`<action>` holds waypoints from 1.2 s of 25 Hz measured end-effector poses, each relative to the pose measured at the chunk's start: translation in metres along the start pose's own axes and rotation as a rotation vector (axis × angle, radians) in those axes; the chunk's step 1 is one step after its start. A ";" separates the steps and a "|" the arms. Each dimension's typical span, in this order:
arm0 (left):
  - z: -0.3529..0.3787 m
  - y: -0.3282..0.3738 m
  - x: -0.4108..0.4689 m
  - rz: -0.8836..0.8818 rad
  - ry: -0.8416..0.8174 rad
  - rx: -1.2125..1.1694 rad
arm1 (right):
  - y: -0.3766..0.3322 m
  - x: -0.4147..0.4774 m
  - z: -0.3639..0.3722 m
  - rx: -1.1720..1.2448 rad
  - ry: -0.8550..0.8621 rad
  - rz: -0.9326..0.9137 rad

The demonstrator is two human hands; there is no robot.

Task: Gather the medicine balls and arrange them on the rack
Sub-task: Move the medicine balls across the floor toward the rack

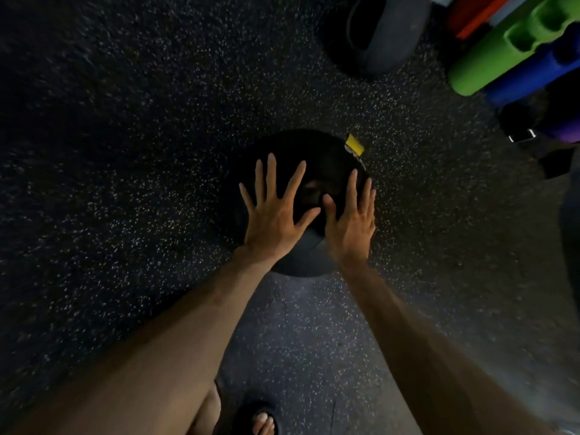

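Nearest: a sandalled foot point(263, 419) planted on the speckled rubber floor point(125, 215), directly behind the grip. Both bare forearms reach forward and down from there.

Left hand point(276, 215): fingers straight and fanned wide, laid over the near-left crown of the medicine ball point(314, 152).
Right hand point(351, 222): fingers straight and closer together, along the ball's right shoulder.
Neither hand curls round anything, and the thumbs nearly meet between them. Cannot tell whether the palms press or sit just off the skin; the light is dim and the view slightly blurred.

Ball: black, on the floor under both hands. A yellow tag point(354, 144) sticks out on its far-right side, just past the right fingertips.

Step, as I read it: gathering, with the pick-up of this ball not yet made. The next move calls for the hands to slide down to opposite sides, below the widest part, then lift. A top-only hold on a round, probably heavy ball would likely slip.

Room: open floor to the left of the grip, behind it and straight ahead.
Far ahead and to the right: a dark ring-shaped thing point(373, 36), maybe a tyre, well apart from the ball.
Further right: rolled foam pieces, green point(502, 48) and blue point(533, 73), crowd that edge.
The rack is not in view, so which way to carry is unknown.
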State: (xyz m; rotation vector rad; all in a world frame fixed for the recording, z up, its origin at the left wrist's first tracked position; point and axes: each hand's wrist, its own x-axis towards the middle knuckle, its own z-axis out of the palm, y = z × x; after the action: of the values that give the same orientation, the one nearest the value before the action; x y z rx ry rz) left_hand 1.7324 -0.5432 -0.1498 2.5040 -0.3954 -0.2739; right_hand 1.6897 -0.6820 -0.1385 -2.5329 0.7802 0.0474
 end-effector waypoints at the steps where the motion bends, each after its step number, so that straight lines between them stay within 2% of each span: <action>1: -0.002 -0.004 0.009 -0.014 -0.001 -0.010 | -0.005 0.011 0.000 -0.007 -0.009 0.007; 7: -0.018 -0.014 0.089 -0.134 -0.095 -0.017 | -0.028 0.020 0.011 0.047 0.075 -0.013; 11: -0.028 -0.021 0.138 -0.209 -0.207 -0.069 | -0.047 0.039 0.014 -0.039 0.021 0.074; 13: -0.034 -0.021 0.154 -0.244 -0.183 -0.124 | -0.061 0.063 0.011 -0.081 -0.003 0.083; 16: -0.040 -0.025 0.155 -0.152 -0.079 -0.146 | -0.080 0.114 0.005 -0.119 -0.053 0.131; 19: -0.038 -0.031 0.147 -0.033 -0.121 -0.087 | -0.100 0.179 -0.001 -0.137 -0.129 0.195; 21: -0.040 -0.033 0.171 -0.104 -0.149 -0.081 | -0.115 0.215 -0.001 -0.101 -0.108 0.196; 25: -0.054 -0.027 0.259 -0.290 -0.268 -0.141 | -0.113 0.217 -0.002 -0.017 0.117 0.082; 27: -0.063 -0.026 0.304 -0.433 -0.299 -0.191 | -0.105 0.195 0.002 -0.011 0.090 0.098; 30: -0.069 -0.022 0.340 -0.513 -0.190 -0.178 | -0.113 0.207 0.010 0.071 -0.013 0.160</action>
State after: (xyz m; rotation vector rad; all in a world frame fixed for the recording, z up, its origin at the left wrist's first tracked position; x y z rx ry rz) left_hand 2.0738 -0.6054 -0.1427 2.3711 0.2019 -0.7176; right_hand 1.9245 -0.7043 -0.1331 -2.3973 0.9603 0.0881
